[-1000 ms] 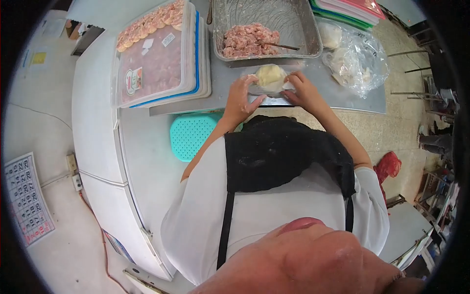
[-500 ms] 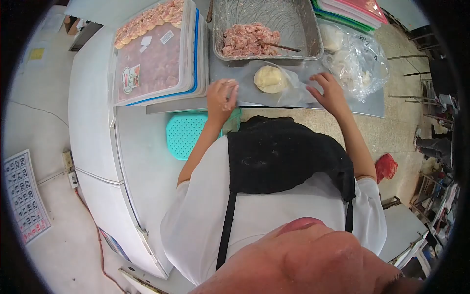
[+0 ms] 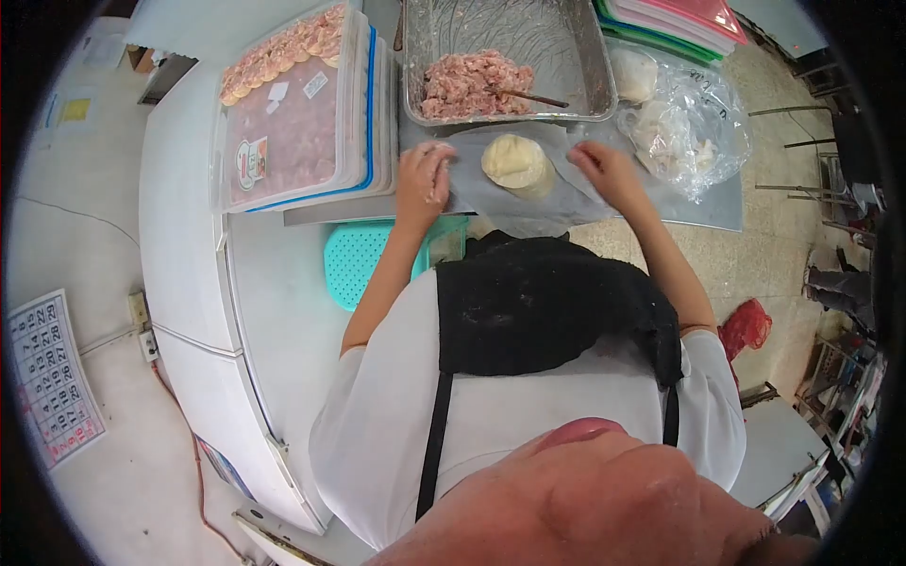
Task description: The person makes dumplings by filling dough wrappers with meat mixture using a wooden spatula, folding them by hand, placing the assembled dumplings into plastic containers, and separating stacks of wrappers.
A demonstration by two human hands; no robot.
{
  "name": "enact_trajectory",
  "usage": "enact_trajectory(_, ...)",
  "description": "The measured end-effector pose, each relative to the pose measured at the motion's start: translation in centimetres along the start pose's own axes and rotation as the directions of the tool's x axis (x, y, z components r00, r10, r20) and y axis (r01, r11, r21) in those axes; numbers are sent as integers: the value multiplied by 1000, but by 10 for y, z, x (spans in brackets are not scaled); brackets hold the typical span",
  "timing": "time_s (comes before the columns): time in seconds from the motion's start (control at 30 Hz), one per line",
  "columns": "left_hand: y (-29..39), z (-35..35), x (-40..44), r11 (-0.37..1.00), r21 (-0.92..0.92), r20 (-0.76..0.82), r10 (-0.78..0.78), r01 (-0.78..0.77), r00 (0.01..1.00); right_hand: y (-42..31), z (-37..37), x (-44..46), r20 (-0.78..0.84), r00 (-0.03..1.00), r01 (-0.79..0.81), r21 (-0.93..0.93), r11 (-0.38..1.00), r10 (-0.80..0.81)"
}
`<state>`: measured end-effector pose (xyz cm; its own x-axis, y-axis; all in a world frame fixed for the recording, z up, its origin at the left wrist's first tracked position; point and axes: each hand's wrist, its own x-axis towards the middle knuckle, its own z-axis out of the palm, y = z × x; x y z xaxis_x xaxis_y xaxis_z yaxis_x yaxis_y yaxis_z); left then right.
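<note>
A stack of round, pale yellow dough wrappers (image 3: 522, 168) lies on a clear plastic sheet (image 3: 481, 193) at the front of the metal table. My left hand (image 3: 423, 184), dusted with white, is closed at the sheet's left edge, its fingertips curled and partly hidden. At the opposite edge my right hand (image 3: 609, 176) pinches the plastic between thumb and fingers. The sheet's front part droops over the table edge. Just behind the wrappers is a metal tray (image 3: 557, 115) with a mound of minced meat (image 3: 475, 85) and a thin stick (image 3: 533, 97) lying in the meat.
Stacked plastic boxes (image 3: 354, 174) with filled dumplings (image 3: 293, 47) on top stand at the left. A clear bag of pale contents (image 3: 694, 141) and several coloured lids (image 3: 670, 24) are at the right. Below the table edge sits a turquoise perforated basket (image 3: 363, 259).
My right hand has moved left and closed on the plastic. The sheet is spread wider, drooping past the table edge, and the wrapper stack has shifted slightly nearer and tilted.
</note>
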<state>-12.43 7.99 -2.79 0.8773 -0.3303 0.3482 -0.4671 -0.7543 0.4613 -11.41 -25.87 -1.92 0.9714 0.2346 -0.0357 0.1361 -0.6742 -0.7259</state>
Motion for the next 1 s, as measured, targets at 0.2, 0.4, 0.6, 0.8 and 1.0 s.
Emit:
enact_trajectory(0.2,37,59,27,383,-880,100,-429,281,898,-26,54,14,97,991,70,210,975,-92)
enact_trajectory(0.4,56,54,21,924,-382,-74,-35,5,997,4,52,30,81,957,271,99,958,-279)
enact_trajectory(0.6,1,66,23,209,-949,153,-351,236,924,7,7,25,-42,982,171,-238,956,-186)
enact_trajectory(0.8,-37,45,19,969,-157,-131,-214,193,968,7,40,21,-24,970,237,-133,962,-242)
enact_trajectory(1.0,30,6,30,943,-323,-77,60,-82,995,-18,23,26,-19,967,249,-136,959,-254)
